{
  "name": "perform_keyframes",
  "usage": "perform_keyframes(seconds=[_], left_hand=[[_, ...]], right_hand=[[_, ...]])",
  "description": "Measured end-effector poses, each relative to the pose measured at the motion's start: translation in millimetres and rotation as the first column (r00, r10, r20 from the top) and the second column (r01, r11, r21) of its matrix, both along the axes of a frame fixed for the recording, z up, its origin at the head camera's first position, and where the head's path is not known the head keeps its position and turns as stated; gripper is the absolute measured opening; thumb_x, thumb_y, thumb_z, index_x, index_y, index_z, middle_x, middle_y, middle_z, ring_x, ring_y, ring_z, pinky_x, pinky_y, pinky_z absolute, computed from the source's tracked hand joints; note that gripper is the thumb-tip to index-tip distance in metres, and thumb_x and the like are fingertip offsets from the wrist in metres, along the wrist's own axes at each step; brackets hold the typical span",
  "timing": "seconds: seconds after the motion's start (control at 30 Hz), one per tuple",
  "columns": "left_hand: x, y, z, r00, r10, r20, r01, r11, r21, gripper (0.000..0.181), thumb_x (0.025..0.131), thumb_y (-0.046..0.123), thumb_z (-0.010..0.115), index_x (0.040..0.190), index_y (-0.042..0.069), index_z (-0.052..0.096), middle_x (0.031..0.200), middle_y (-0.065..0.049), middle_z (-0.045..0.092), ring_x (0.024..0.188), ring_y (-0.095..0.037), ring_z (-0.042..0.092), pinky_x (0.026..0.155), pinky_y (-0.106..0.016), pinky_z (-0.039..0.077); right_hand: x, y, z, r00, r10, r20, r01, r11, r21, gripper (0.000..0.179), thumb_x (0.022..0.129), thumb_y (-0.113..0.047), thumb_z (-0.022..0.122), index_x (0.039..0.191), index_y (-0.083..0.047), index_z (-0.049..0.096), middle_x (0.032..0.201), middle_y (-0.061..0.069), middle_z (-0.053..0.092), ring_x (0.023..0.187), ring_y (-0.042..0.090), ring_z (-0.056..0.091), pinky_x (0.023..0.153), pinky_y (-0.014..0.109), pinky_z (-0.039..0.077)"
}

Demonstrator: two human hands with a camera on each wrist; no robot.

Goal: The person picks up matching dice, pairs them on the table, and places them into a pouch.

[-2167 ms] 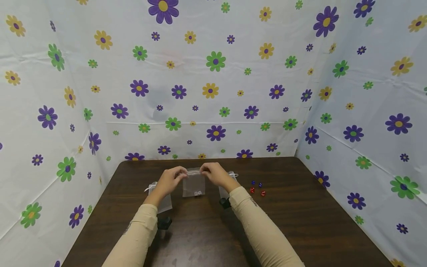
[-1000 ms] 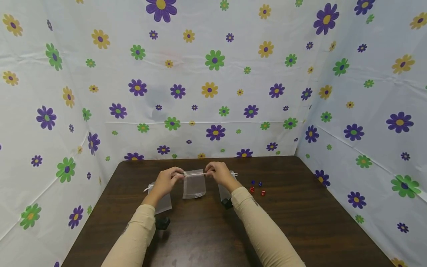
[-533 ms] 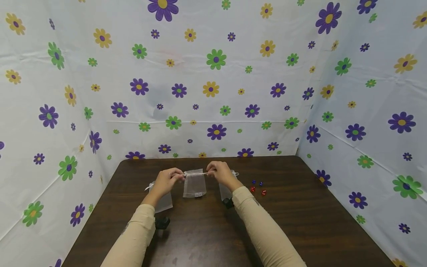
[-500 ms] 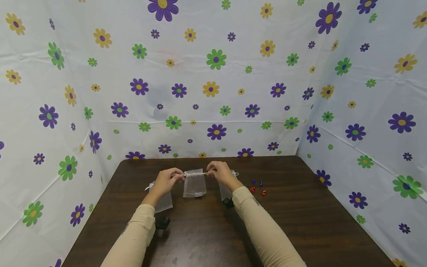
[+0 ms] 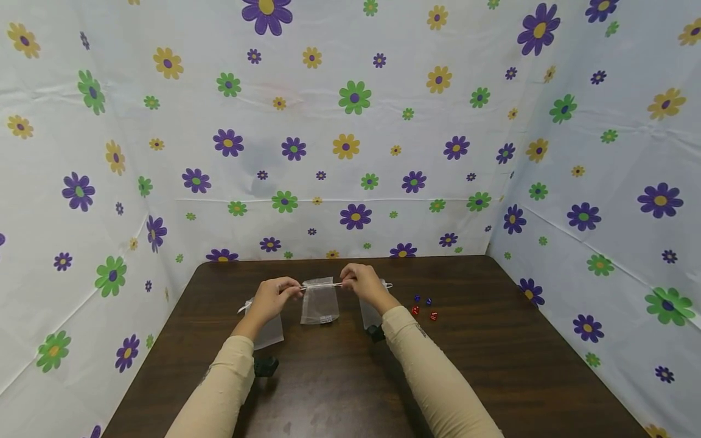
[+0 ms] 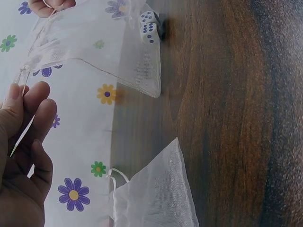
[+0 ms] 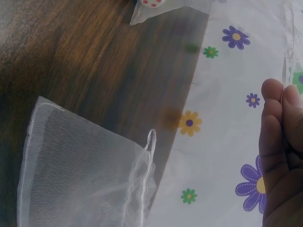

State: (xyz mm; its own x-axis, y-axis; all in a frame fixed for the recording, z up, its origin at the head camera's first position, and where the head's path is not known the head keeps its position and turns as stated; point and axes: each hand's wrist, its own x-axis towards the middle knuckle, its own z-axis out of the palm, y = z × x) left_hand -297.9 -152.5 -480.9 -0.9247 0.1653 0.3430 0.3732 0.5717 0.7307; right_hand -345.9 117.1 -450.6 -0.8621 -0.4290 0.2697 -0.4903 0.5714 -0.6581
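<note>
Left-hand grip point(image 5: 272, 298) and right-hand grip point(image 5: 364, 285) each pinch the white drawstring cord point(image 5: 336, 285) of a sheer white rectangular mesh bag point(image 5: 320, 304), cord taut. Bag stands just in from the far edge of the dark-brown wooden desk point(image 5: 323, 395), slightly left of that edge's midpoint; white spotted cubic dice point(image 5: 326, 319) at its bottom. Small blue cubic dice point(image 5: 417, 298) and red cubic dice point(image 5: 415, 310) lie toward the far right corner.

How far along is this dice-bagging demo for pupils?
Done: white dice sit inside the middle bag. In hand: the left hand and right hand pinch its drawstring, stretched between them. Remaining: red dice and blue dice lie loose on the table, probably still to bag.
</note>
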Motion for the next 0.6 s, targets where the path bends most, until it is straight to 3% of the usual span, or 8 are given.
perform_keyframes(seconds=[0.6], left_hand=[[0.2,0.4,-2.4,1.0,0.01,-0.028,-0.01,1.0,-0.012,0.012,0.102,0.015,0.063,0.098,0.014,0.075,0.085,0.004,0.074,0.084,-0.029,0.071,0.071,-0.038,0.051]], right_hand=[[-0.9,2.9,-5.5,1.0,-0.008,0.016,0.008,1.0,-0.017,0.01,0.091,-0.001,0.072,0.099,-0.001,0.067,0.087,0.008,0.073,0.085,0.035,0.071,0.065,0.028,0.054]])
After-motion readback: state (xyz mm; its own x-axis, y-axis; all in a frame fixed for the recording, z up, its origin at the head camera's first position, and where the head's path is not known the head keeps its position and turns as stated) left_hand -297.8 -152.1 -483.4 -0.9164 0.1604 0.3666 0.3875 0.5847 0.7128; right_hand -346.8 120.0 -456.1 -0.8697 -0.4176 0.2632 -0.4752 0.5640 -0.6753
